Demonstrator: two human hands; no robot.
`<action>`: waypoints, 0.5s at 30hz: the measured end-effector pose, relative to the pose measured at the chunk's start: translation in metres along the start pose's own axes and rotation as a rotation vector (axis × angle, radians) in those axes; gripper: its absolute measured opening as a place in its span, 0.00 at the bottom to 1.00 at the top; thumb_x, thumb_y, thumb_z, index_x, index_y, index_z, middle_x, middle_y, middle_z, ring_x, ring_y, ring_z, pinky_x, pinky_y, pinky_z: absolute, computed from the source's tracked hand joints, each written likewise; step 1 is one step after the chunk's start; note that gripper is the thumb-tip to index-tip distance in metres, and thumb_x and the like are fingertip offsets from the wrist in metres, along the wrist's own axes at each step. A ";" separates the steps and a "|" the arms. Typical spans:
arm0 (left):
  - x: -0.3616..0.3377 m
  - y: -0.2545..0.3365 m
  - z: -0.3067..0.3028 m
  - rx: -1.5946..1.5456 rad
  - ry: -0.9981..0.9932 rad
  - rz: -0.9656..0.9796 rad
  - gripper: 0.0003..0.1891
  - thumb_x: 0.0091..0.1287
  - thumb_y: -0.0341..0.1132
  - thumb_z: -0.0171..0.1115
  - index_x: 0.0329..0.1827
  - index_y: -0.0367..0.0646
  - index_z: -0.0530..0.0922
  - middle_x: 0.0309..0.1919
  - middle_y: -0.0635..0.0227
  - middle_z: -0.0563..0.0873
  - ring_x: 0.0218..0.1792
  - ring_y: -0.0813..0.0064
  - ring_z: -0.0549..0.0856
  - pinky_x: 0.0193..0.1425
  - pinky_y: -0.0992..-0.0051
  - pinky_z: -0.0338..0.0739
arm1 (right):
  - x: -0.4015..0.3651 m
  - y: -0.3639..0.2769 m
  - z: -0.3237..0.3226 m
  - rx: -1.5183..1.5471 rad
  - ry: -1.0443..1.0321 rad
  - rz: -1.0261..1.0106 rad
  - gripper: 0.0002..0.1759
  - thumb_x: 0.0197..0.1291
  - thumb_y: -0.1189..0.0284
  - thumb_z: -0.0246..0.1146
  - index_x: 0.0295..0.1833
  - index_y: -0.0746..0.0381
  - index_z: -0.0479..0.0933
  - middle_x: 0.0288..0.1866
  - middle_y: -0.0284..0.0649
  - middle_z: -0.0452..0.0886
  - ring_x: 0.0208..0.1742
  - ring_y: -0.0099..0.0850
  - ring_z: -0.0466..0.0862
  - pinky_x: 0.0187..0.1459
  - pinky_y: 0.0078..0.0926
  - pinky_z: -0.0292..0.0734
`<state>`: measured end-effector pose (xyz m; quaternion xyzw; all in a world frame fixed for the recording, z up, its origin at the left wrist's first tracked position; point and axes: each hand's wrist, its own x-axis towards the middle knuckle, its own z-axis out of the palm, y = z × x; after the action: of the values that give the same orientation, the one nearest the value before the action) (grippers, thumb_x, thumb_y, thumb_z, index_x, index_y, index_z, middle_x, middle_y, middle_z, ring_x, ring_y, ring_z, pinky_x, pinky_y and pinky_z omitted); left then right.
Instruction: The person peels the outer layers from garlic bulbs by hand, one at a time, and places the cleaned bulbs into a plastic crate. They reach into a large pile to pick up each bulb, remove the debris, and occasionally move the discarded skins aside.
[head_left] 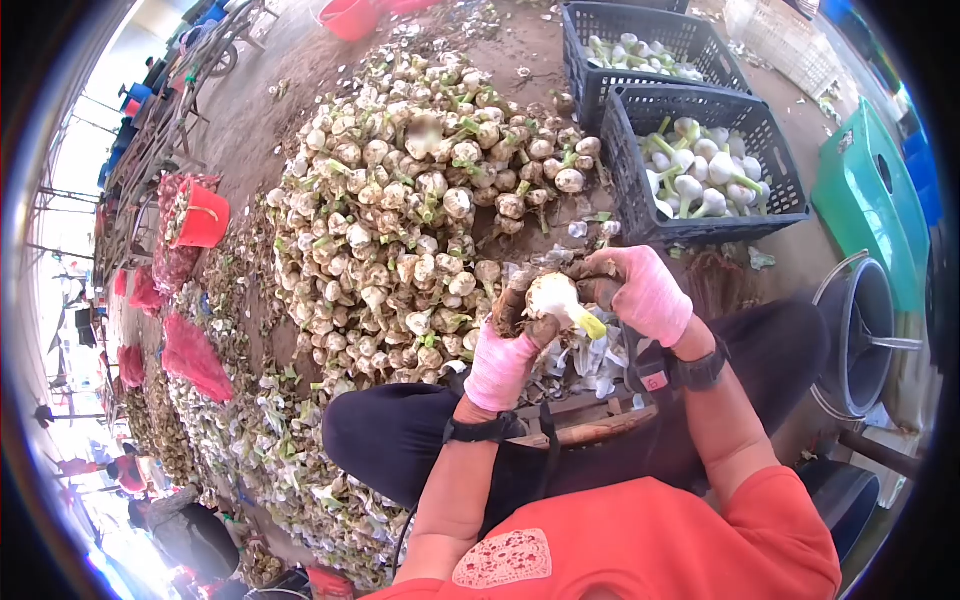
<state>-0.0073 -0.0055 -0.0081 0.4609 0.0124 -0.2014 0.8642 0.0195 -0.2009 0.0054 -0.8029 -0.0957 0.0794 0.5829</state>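
Between my two hands is a garlic bulb [552,297], white at its body with a short yellow-green stem pointing down and right. My left hand [507,350], wrapped in pink with dirty fingertips, grips it from the left. From the other side my right hand [645,295], also in pink wrap, has its fingers curled closed against the bulb's upper right edge. Any loose skin between those fingers is too small to make out. Beneath the hands lie pale garlic peels [590,365]. A big heap of untrimmed garlic bulbs [400,220] spreads just beyond my left hand.
Two black crates [640,228] with cleaned white bulbs [705,170] stand at the upper right. A green plastic bin [870,200] and a dark bucket [855,340] are on the right. At left lie a red bucket [204,216], red mesh sacks [193,355] and scattered peelings [270,450].
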 end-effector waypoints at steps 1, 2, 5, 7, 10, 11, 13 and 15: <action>-0.001 0.000 0.000 -0.103 -0.010 -0.024 0.30 0.58 0.33 0.70 0.63 0.39 0.68 0.55 0.65 0.78 0.57 0.69 0.77 0.62 0.67 0.73 | -0.001 -0.006 0.003 -0.097 0.043 0.014 0.13 0.52 0.79 0.61 0.45 0.69 0.79 0.32 0.48 0.83 0.33 0.34 0.84 0.37 0.27 0.77; -0.001 -0.002 -0.002 -0.105 -0.006 -0.022 0.30 0.58 0.33 0.70 0.63 0.39 0.68 0.55 0.65 0.78 0.57 0.69 0.77 0.62 0.67 0.73 | -0.002 -0.010 0.006 -0.194 0.086 0.027 0.13 0.51 0.79 0.61 0.44 0.69 0.78 0.33 0.49 0.83 0.34 0.41 0.84 0.38 0.30 0.78; 0.000 -0.006 -0.006 -0.184 -0.004 -0.038 0.30 0.59 0.36 0.69 0.64 0.40 0.67 0.56 0.65 0.77 0.57 0.68 0.77 0.61 0.66 0.74 | 0.000 -0.004 0.020 -0.319 0.196 -0.105 0.14 0.48 0.79 0.61 0.44 0.67 0.77 0.35 0.51 0.81 0.38 0.50 0.82 0.41 0.35 0.78; 0.000 -0.005 -0.007 -0.207 0.008 -0.087 0.30 0.60 0.38 0.68 0.65 0.41 0.67 0.56 0.64 0.77 0.57 0.68 0.77 0.61 0.65 0.74 | 0.000 -0.002 0.022 -0.420 0.247 -0.196 0.16 0.49 0.80 0.61 0.47 0.67 0.76 0.36 0.51 0.81 0.38 0.47 0.82 0.42 0.32 0.78; -0.001 -0.003 -0.006 -0.221 0.045 -0.102 0.30 0.60 0.38 0.67 0.65 0.41 0.67 0.56 0.64 0.77 0.57 0.68 0.77 0.61 0.65 0.73 | -0.002 -0.002 0.012 0.011 0.074 0.068 0.15 0.52 0.81 0.61 0.48 0.68 0.76 0.36 0.51 0.81 0.37 0.42 0.83 0.41 0.29 0.77; -0.001 0.000 -0.004 -0.223 0.045 -0.103 0.30 0.60 0.38 0.67 0.65 0.41 0.67 0.56 0.64 0.77 0.57 0.68 0.77 0.61 0.65 0.73 | -0.002 -0.002 0.010 0.047 0.047 0.042 0.14 0.55 0.81 0.60 0.49 0.68 0.76 0.36 0.50 0.82 0.36 0.38 0.83 0.41 0.26 0.77; 0.000 0.003 -0.002 -0.202 0.045 -0.088 0.30 0.60 0.38 0.67 0.64 0.40 0.67 0.56 0.64 0.77 0.57 0.68 0.77 0.61 0.65 0.73 | -0.003 -0.013 0.008 -0.044 0.055 0.005 0.14 0.54 0.81 0.61 0.48 0.68 0.77 0.35 0.50 0.82 0.35 0.39 0.83 0.41 0.28 0.77; 0.000 -0.004 -0.004 -0.210 0.047 -0.073 0.30 0.60 0.37 0.67 0.64 0.40 0.68 0.56 0.63 0.77 0.57 0.68 0.77 0.61 0.65 0.73 | -0.003 -0.017 0.009 -0.129 0.066 -0.036 0.14 0.52 0.80 0.61 0.47 0.67 0.77 0.35 0.50 0.82 0.35 0.41 0.82 0.40 0.29 0.77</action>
<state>-0.0084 -0.0042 -0.0137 0.3716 0.0705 -0.2192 0.8994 0.0128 -0.1881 0.0190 -0.8392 -0.0959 0.0359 0.5340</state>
